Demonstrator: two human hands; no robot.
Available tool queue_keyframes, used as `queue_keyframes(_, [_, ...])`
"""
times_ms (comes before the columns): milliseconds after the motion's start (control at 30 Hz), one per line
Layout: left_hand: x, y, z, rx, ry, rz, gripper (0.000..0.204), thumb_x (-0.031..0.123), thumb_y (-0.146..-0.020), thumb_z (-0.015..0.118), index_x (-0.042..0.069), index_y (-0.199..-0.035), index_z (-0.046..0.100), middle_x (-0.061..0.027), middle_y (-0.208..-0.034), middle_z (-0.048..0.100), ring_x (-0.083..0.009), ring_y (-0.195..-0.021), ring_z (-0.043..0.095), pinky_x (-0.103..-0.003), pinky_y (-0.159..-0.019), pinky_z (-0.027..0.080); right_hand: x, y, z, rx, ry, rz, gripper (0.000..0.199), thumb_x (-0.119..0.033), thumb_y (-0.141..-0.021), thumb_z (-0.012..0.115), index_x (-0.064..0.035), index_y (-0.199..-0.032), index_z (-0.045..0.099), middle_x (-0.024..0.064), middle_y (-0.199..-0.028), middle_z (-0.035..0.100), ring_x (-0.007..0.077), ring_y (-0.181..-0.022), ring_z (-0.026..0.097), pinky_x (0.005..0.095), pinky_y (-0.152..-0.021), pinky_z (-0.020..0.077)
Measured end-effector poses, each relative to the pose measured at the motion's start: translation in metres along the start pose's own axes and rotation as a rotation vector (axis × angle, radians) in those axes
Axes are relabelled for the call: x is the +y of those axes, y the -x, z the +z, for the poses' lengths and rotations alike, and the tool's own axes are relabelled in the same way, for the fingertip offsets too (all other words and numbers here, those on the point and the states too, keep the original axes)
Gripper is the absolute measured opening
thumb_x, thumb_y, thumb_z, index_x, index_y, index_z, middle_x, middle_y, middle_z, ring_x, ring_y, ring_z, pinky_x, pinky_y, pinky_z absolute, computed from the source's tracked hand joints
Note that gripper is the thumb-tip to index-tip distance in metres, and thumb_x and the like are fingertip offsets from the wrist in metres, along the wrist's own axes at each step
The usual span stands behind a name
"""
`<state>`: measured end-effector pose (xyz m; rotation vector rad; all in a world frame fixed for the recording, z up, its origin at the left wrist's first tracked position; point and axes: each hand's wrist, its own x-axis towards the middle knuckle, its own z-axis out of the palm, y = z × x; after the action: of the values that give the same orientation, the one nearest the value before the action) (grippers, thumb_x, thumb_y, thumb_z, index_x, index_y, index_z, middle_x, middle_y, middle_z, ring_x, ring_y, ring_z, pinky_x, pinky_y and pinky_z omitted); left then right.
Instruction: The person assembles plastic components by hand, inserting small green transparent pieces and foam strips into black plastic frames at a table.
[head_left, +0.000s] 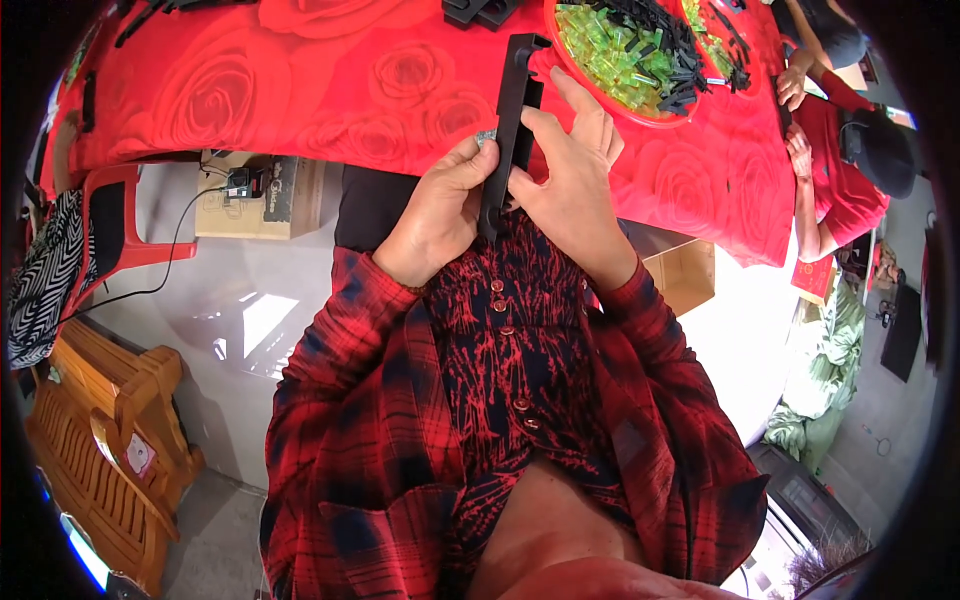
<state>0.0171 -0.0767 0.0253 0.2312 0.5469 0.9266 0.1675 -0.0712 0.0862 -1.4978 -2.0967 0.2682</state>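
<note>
A long, narrow black plastic piece [509, 120] with a bent upper end is held upright in front of my chest, at the near edge of the table. My left hand [432, 212] is closed on its left side, and a small greyish bit [486, 137] shows at the thumb tip. From the right, my right hand [578, 180] grips the same piece with thumb and fingers; its index finger points up beside it. The inner side of the piece is partly hidden by my fingers.
A red floral cloth [300, 110] covers the table. Beyond my right hand stands a red basin [655, 122] of yellow-green and black small parts, with another container beside it. Black pieces [482, 12] lie at the far edge. A person in red [845, 190] works at the right.
</note>
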Motion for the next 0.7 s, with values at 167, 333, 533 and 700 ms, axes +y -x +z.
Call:
queue_keyframes(167, [-0.001,0.001,-0.003,0.032,-0.013,-0.022,0.023,0.024,-0.104,0.052,0.008,-0.117,0.061,0.0016,-0.098,0.063,-0.0091,-0.086,0.060,-0.027,-0.078,0.050,0.004,0.000,0.001,0.001,-0.020,0.013,0.037,-0.017,-0.071,0.073,-0.0080,-0.107,0.067,0.0170,-0.148,0.039,0.0377,-0.128,0.037,0.0504,-0.110,0.0210])
queue_keyframes(333, [0.002,0.000,0.000,0.072,-0.040,-0.022,0.024,0.026,-0.103,0.055,0.007,-0.115,0.062,0.0009,-0.097,0.063,-0.0098,-0.085,0.059,-0.028,-0.077,0.049,0.008,0.002,0.006,0.048,-0.033,0.005,0.037,-0.019,-0.070,0.076,-0.0080,-0.104,0.068,0.0157,-0.147,0.041,0.0371,-0.128,0.038,0.0504,-0.110,0.0201])
queue_keyframes(533, [0.005,0.001,0.001,0.075,-0.058,-0.013,0.024,0.024,-0.102,0.057,0.005,-0.115,0.062,-0.0003,-0.097,0.063,-0.0107,-0.084,0.060,-0.029,-0.076,0.050,0.007,0.004,0.005,0.080,-0.077,0.004,0.039,-0.019,-0.069,0.076,-0.0078,-0.106,0.067,0.0155,-0.145,0.043,0.0374,-0.129,0.038,0.0513,-0.110,0.0193])
queue_keyframes(700, [0.005,-0.001,-0.006,0.052,-0.115,-0.015,0.027,0.024,-0.103,0.053,0.005,-0.121,0.060,-0.0030,-0.106,0.067,-0.0137,-0.090,0.064,-0.030,-0.080,0.054,0.009,0.006,0.005,0.073,-0.070,-0.008,0.040,-0.016,-0.069,0.075,-0.0053,-0.106,0.066,0.0175,-0.141,0.045,0.0360,-0.129,0.040,0.0518,-0.112,0.0181])
